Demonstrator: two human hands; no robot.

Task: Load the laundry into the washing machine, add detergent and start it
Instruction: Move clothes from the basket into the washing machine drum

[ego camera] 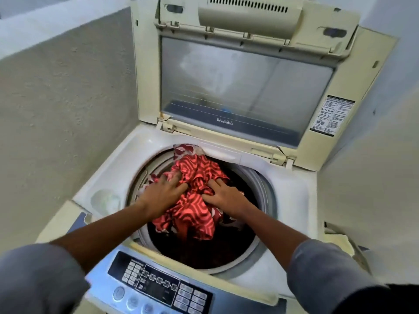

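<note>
A top-loading washing machine [292, 200] stands with its lid [244, 87] raised upright. A red cloth with a pink wavy pattern [195, 211] bulges out of the round drum opening. My left hand [163, 193] lies on the cloth's left side, fingers dug into its folds. My right hand [223, 196] grips a bunched fold on the right side, fingers curled into the fabric. Darker laundry shows in the drum beneath the cloth.
The control panel [156, 284] with buttons runs along the machine's near edge. A small recessed tray [105, 200] sits in the top deck left of the drum. Plastered walls close in on the left and right.
</note>
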